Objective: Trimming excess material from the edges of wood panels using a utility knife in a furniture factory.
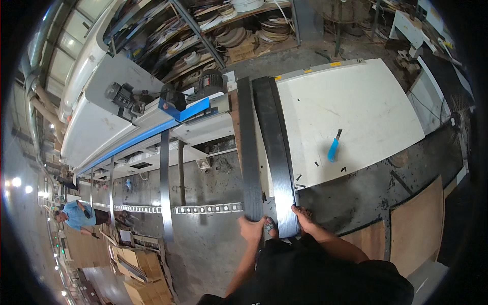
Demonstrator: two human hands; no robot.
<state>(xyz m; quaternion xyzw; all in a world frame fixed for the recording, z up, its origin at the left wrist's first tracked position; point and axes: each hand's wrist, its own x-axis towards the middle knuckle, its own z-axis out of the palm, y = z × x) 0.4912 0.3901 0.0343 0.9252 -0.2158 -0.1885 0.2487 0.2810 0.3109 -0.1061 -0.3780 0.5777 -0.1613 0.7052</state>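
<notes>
Two long black boards run side by side from near my body toward the far machine. My left hand [251, 229] is closed round the near end of the left, matt dark board [250, 147]. At the right edge of the other, glossy black board [278, 157], near its front end, my right hand [304, 218] grips with its thumb on top; its other fingers are partly hidden. That board seems to lie on more dark boards, and its near end shines. A blue-handled utility knife [333, 148] lies on the white tabletop [356, 101] to the right, with small black offcuts [343, 169] near it.
A long white machine [122, 96] with motors [210, 83] and a blue rail [132, 142] extends left. A roller track [203, 208] crosses the floor. Shelves [223, 23] hold coiled edging. Cardboard boxes [147, 269] and another person [79, 213] are at left; wooden panels [417, 223] stand at right.
</notes>
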